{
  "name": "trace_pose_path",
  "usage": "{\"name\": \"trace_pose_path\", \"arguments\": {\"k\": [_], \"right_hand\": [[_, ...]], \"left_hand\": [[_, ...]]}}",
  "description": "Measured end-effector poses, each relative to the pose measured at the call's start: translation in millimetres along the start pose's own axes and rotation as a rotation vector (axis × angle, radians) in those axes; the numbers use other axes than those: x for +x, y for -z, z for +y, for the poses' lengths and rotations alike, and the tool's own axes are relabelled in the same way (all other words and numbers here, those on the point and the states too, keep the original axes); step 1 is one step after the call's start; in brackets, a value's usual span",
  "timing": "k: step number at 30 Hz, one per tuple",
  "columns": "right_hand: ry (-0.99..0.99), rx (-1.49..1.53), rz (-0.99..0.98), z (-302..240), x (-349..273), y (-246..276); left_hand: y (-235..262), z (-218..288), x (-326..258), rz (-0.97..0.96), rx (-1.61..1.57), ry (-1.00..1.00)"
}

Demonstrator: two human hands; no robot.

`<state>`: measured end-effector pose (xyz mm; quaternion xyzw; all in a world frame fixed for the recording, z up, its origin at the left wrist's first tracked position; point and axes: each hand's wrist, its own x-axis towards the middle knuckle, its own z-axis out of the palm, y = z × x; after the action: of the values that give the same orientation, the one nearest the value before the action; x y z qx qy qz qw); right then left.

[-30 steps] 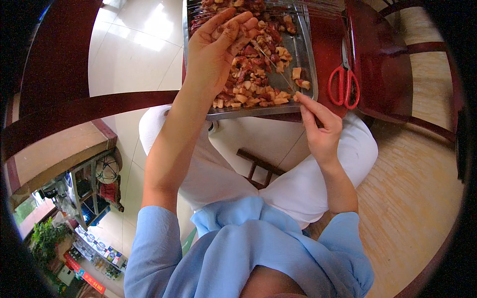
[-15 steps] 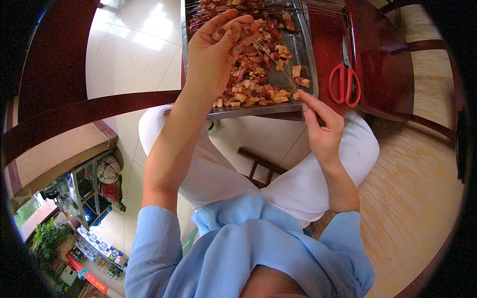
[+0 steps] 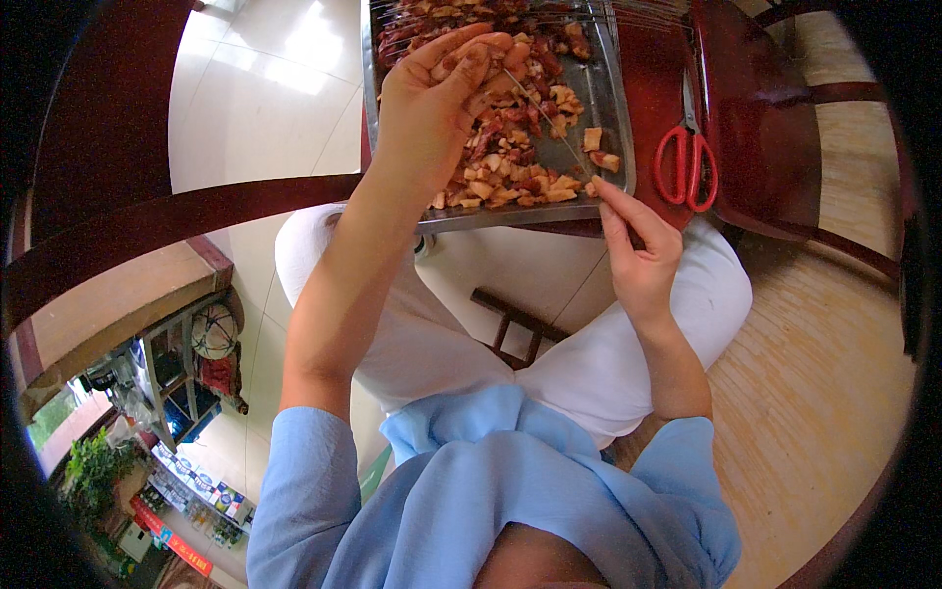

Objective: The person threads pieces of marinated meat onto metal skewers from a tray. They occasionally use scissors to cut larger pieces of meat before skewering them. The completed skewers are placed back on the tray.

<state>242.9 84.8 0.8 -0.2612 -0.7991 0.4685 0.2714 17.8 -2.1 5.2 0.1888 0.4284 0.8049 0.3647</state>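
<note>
A thin metal skewer [image 3: 549, 120] slants between my two hands above a metal tray [image 3: 620, 128] of cut meat pieces [image 3: 510, 167]. My left hand [image 3: 432, 98] is closed around its upper end, fingers curled, partly hiding the meat beneath. At the lower end, my right hand [image 3: 638, 236] pinches with thumb and forefinger near the tray's right front corner. A small meat piece [image 3: 591, 188] shows at those fingertips. Two more chunks [image 3: 601, 150] lie apart from the pile, close to the tray's right wall.
Several bare skewers [image 3: 648, 12] lie across the tray's far end. Red-handled scissors [image 3: 685, 167] rest on the dark red surface right of the tray. Beyond stands a dark red wooden chair [image 3: 756, 118]. My knees [image 3: 687, 314] are below the tray.
The view has shifted slightly, so the tray and scissors appear a little lower and further right. Both hands keep their hold, with little movement relative to the tray.
</note>
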Motion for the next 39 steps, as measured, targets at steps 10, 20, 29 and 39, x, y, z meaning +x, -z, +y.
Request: {"name": "trace_pose_path", "arguments": {"k": [10, 20, 29, 39], "right_hand": [[-0.361, 0.373, -0.125, 3, -2, 2], [-0.365, 0.483, 0.029, 7, 13, 14], [-0.34, 0.513, 0.027, 5, 8, 15], [-0.309, 0.363, 0.003, 0, 7, 23]], "left_hand": [[-7, -2, -7, -0.061, 0.035, 0.102], [-4, -25, -3, -0.065, 1.519, -0.243], [-13, -46, 12, -0.045, 1.774, -0.324], [-1, -7, 14, -0.114, 0.857, -0.24]]}}
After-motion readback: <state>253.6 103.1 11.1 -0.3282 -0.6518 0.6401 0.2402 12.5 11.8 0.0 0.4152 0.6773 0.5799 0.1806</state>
